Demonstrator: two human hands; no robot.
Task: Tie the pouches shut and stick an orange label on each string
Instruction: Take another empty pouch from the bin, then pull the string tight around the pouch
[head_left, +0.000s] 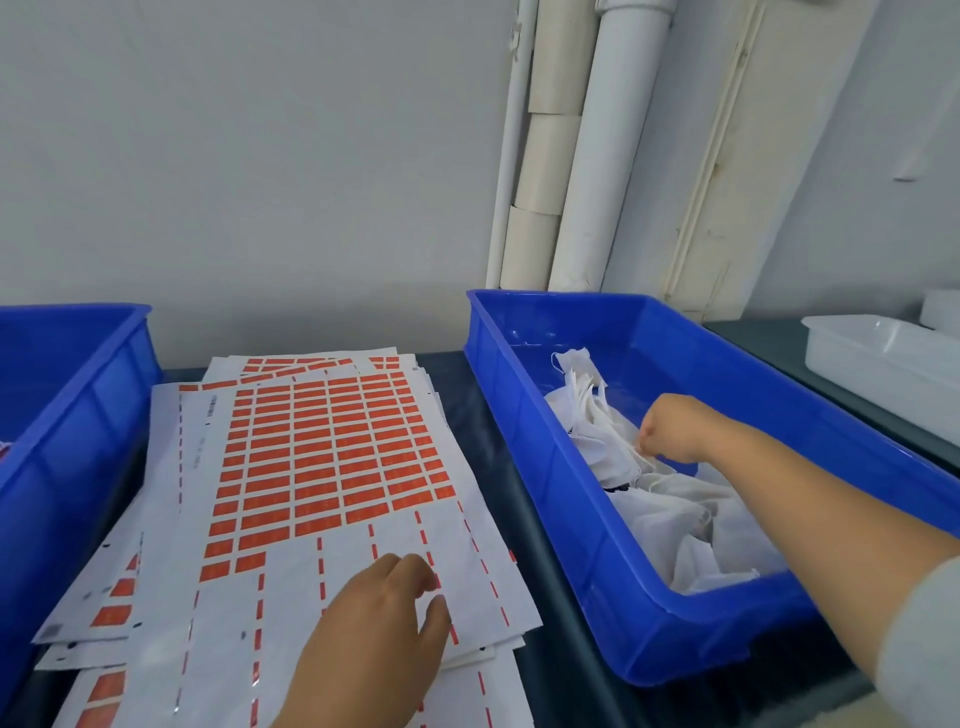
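A pile of white cloth pouches (675, 519) with thin strings lies in the blue bin (597, 551) on the right. My right hand (672, 434) reaches into that bin and pinches the string of a white pouch (608, 441) near the top of the pile. Sheets of orange labels (332, 447) are stacked on the dark table between the two bins; the lower rows of the top sheet are peeled bare. My left hand (379, 623) rests over the bare lower part of the top sheet, fingers loosely curled, holding nothing.
A second blue bin (78, 415) stands at the left edge, its contents mostly hidden. A white plastic tray (883, 364) sits at the far right. White pipes (608, 156) run up the wall behind the right bin.
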